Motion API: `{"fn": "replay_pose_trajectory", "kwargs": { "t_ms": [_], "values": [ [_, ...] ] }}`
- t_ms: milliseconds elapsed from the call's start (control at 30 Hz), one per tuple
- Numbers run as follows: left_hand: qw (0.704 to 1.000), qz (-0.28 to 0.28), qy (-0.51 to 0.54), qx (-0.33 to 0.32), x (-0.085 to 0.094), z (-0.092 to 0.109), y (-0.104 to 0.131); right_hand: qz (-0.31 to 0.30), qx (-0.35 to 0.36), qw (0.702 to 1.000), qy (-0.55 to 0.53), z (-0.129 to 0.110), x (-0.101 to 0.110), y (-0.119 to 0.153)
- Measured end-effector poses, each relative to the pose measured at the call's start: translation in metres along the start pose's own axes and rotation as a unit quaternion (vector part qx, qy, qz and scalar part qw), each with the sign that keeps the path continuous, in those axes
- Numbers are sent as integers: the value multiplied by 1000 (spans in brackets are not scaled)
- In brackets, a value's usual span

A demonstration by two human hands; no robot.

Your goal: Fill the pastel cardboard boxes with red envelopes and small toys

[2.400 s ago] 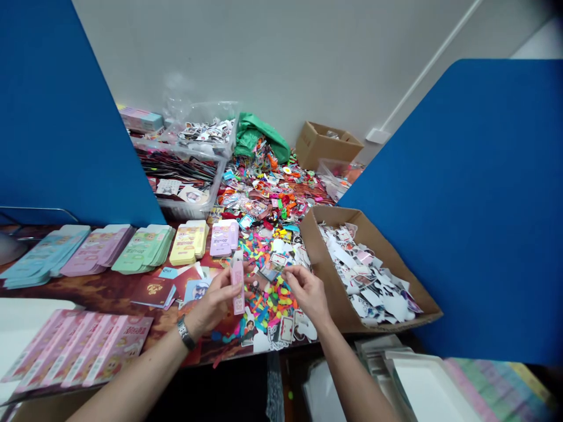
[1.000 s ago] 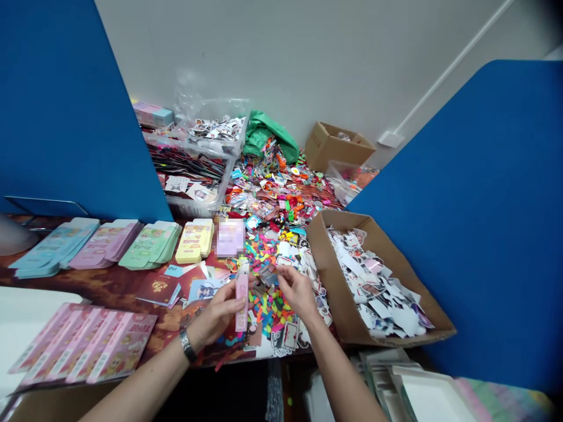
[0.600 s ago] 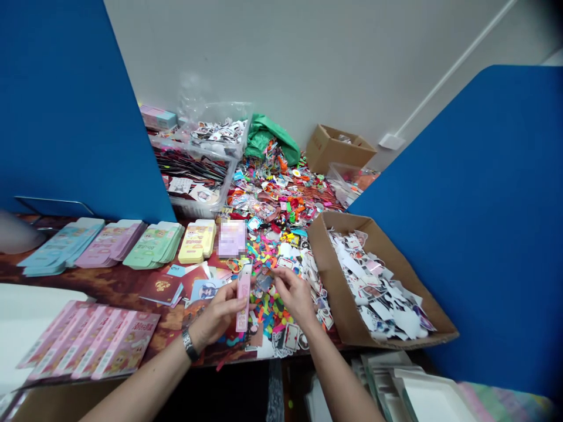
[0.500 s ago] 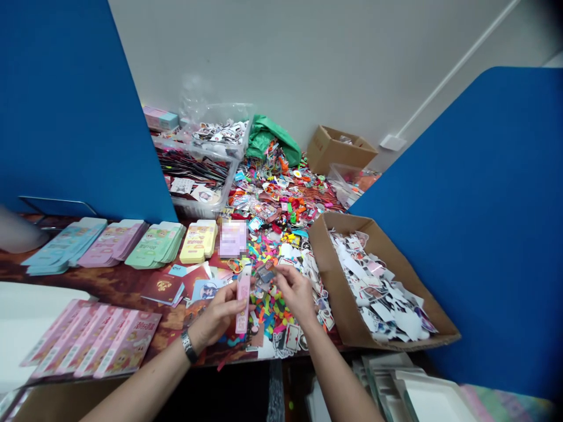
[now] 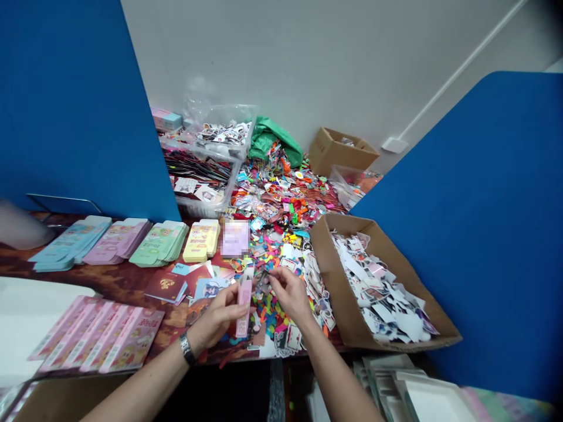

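My left hand [image 5: 216,318] is closed around a small pink box [image 5: 243,310], held upright with its narrow side facing me and its top end open. Just right of that opening, my right hand [image 5: 290,293] pinches a small, clear-looking packet [image 5: 263,281] whose contents are too small to make out. Below both hands lies a pile of bright colourful bits [image 5: 272,310]. Dark red booklets [image 5: 166,286] and a picture card [image 5: 209,288] are spread to the left of my left hand.
A cardboard box [image 5: 325,281] of paper stickers stands at right. Flat blue [image 5: 73,243], purple, green and yellow cartons are stacked at left, above a row of pink boxes [image 5: 132,340]. Plastic bins [image 5: 204,208] and a green bag [image 5: 275,138] lie behind. Blue partitions [image 5: 475,205] flank the table.
My right hand has moved slightly left, bringing the packet closer to the pink box's open end. My left hand still holds the box. The view has shifted a little.
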State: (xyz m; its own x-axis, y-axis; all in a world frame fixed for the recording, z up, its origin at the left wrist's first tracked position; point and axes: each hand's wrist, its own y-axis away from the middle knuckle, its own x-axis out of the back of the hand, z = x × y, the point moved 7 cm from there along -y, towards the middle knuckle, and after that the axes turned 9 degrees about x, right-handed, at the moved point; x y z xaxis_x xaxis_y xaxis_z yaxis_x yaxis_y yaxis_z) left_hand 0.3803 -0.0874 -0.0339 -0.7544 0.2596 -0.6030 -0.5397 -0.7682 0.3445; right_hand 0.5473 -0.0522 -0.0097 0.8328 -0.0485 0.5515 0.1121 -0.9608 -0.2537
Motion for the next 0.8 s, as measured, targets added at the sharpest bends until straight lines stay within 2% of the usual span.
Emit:
{"fn": "replay_pose_trajectory", "kwargs": {
  "t_ms": [133,300,433,633,800],
  "values": [
    [1000,-3,15,-6,7,-3,1,6,-32,996,-84,12,-2,2],
    [999,-21,29,-25,8,-1,2,22,-96,967,-233,26,-10,5],
    [999,-13,21,-25,9,-1,2,50,-112,960,-253,23,-10,4],
    [1000,15,-5,-23,8,1,6,150,-127,945,-261,30,-2,-11],
    [1000,19,-5,-6,8,-1,9,165,-131,941,-266,37,-4,-23]
  ]
}}
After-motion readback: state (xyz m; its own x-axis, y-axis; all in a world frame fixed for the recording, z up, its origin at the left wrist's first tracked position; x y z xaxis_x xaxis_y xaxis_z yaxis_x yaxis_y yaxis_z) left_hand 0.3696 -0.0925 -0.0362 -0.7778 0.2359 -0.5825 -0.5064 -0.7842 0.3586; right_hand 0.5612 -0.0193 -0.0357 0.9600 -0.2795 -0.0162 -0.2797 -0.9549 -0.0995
